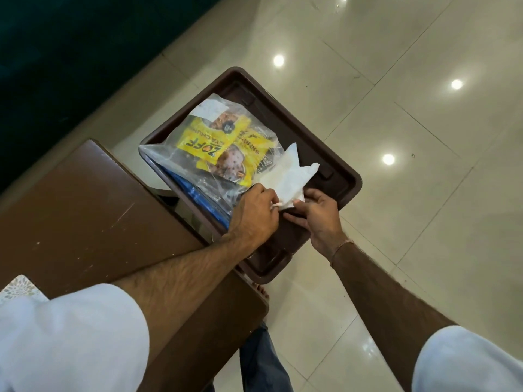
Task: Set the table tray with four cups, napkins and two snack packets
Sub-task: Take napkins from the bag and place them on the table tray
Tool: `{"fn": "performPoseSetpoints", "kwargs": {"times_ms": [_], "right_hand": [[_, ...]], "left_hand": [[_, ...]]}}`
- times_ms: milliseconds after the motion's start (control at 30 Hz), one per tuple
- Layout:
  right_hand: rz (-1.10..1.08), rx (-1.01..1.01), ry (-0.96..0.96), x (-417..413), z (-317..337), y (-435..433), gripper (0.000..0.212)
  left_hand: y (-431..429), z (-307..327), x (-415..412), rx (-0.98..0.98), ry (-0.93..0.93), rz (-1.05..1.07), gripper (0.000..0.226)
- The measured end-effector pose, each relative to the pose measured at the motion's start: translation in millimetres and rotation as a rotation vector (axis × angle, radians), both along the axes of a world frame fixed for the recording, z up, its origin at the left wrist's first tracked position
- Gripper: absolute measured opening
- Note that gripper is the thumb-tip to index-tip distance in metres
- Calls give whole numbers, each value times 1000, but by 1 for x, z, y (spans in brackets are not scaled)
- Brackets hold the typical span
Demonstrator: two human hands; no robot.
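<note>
**Both hands on a napkin over the tray**

The left hand (254, 213) and right hand (317, 216) each pinch a white napkin (285, 179) between them, above the brown tray's (334, 154) near edge. Just beyond the left hand, a clear bag (169, 157) holding yellow snack packets (215, 148) lies in the tray

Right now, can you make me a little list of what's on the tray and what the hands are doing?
tray: brown tray, jutting past the brown table over the floor
snacks: yellow snack packets inside a clear plastic bag, on the tray
napkin: white napkin, held over the tray
left hand: pinching the napkin's near edge
right hand: holding the napkin's near edge
cups: none visible
</note>
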State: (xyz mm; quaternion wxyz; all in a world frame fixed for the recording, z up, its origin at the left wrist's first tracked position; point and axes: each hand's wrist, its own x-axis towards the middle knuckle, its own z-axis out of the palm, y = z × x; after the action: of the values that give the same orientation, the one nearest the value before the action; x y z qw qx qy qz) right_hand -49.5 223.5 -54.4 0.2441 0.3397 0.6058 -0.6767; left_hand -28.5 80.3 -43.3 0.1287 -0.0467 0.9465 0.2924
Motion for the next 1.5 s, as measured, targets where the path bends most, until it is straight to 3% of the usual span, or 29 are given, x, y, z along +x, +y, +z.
{"fn": "performPoseSetpoints", "kwargs": {"times_ms": [233, 333, 400, 467, 533, 633, 667, 733, 833, 900, 1167, 1367, 1500], "right_hand": [[149, 423, 168, 3, 3, -6, 36], [261, 674, 259, 2, 8, -7, 43], [291, 727, 328, 4, 12, -12, 38], [274, 706, 381, 4, 14, -17, 35], [239, 562, 360, 1, 16, -20, 42], [105, 137, 220, -6, 18, -16, 55], [61, 91, 190, -7, 16, -14, 56], [32, 184, 163, -10, 14, -9, 53], [143, 395, 172, -14, 8, -6, 44], [228, 480, 201, -19, 6, -8, 41], [301, 730, 243, -34, -2, -29, 36], [91, 544, 137, -34, -2, -25, 24], [42, 461, 152, -28, -1, -19, 23]], "left_hand": [[-4, 3, -4, 170, -29, 289, 13], [-3, 4, -1, 213, -34, 330, 12], [-1, 6, 1, 228, -27, 341, 17], [3, 8, 1, 253, -15, 353, 23], [10, 13, 0, 340, -45, 411, 24], [18, 20, -9, 689, -212, 621, 20], [19, 21, -11, 782, -269, 679, 19], [19, 21, -14, 785, -316, 690, 18], [19, 12, -11, 369, -192, 512, 21], [21, 5, -7, 221, -121, 433, 27], [35, -1, -24, 251, -179, 576, 46], [38, 0, -35, 433, -247, 728, 47], [28, -8, -33, 511, -331, 678, 30]]}}
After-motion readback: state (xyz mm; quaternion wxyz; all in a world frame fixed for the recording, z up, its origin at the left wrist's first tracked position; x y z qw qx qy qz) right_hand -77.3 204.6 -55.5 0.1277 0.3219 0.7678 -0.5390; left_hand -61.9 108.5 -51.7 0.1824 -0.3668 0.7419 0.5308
